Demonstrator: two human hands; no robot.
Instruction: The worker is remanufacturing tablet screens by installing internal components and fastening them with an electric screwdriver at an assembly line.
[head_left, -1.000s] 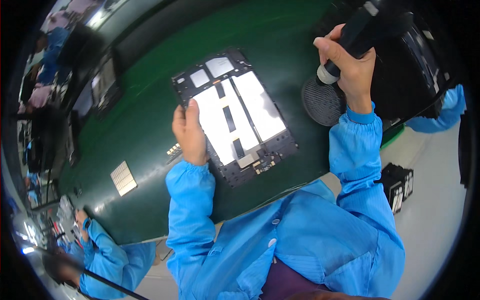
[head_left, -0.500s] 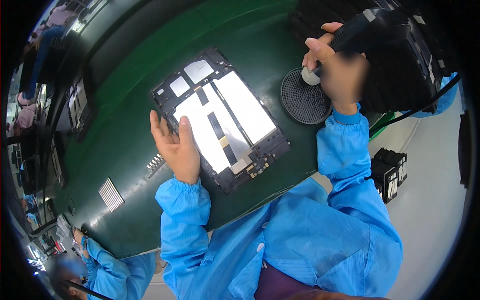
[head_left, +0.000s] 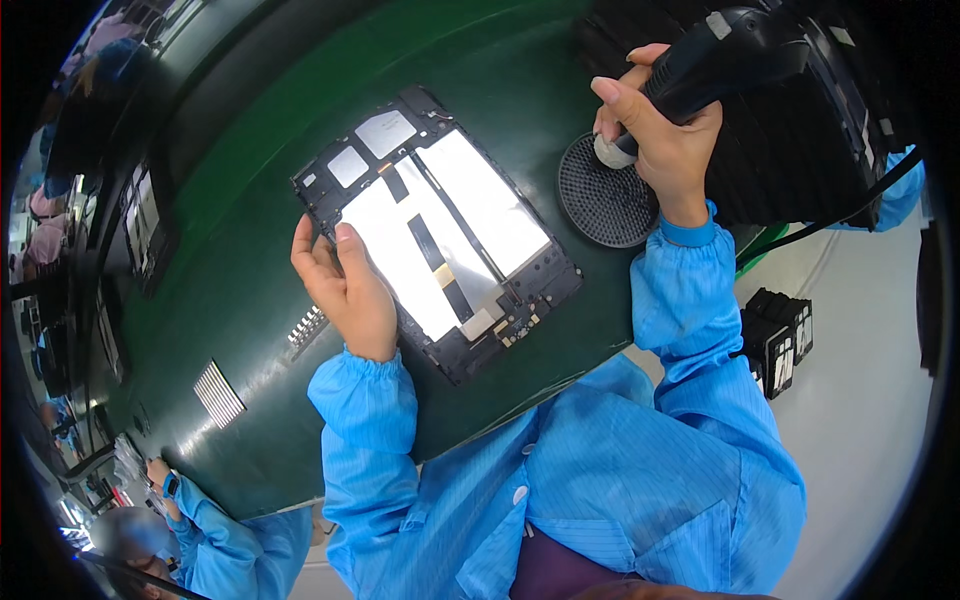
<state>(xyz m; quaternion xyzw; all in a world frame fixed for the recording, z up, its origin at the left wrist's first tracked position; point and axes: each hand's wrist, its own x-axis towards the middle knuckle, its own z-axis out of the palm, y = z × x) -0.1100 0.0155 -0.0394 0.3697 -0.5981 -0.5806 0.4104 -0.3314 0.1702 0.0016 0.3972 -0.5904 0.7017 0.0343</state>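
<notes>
Pressing flat, the left hand [head_left: 345, 290] steadies the opened tablet [head_left: 435, 230]. Right hand [head_left: 665, 140] stays clamped round the black tool [head_left: 730, 55], tip over the round dish [head_left: 605, 195].

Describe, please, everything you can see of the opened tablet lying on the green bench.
The opened tablet is a flat black rectangular frame lying back side up and skewed on the green bench. Two large silvery-white panels fill its middle, split by a dark ribbon strip with a tan patch near its lower end; two smaller pale squares sit at the far end, and small board parts line the near end. The left hand rests on its left edge. The right hand, holding a black power tool, stays clear of it.
</notes>
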